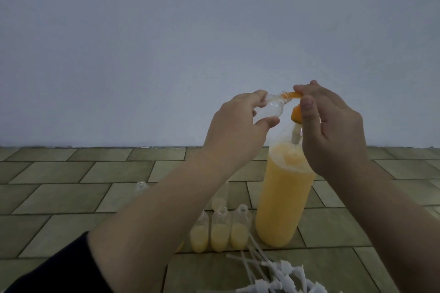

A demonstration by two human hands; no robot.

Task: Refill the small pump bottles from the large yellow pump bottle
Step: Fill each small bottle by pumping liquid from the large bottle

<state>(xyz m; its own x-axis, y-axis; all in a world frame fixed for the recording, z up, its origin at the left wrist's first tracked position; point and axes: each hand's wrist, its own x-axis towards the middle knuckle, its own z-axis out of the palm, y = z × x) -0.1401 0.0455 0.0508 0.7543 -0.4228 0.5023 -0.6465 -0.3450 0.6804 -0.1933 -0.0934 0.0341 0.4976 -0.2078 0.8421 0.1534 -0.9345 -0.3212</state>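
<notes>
The large yellow pump bottle (pixel 283 200) stands on the tiled floor, filled most of the way with yellow liquid. Its orange pump head (pixel 363 95) points left. My left hand (pixel 238 123) grips a small clear bottle (pixel 107 108), tilted with its mouth against the orange spout. My right hand (pixel 333 126) rests over the pump head, fingers on top and thumb in front of the pump's neck. Three small open bottles (pixel 220 231), each partly filled with yellow liquid, stand in a row left of the large bottle.
A pile of white pump tops with long tubes (pixel 273 271) lies on the floor at the lower right. Another small clear bottle (pixel 141 187) stands further left, partly hidden by my left forearm. A plain wall (pixel 166 43) rises behind the tiled floor.
</notes>
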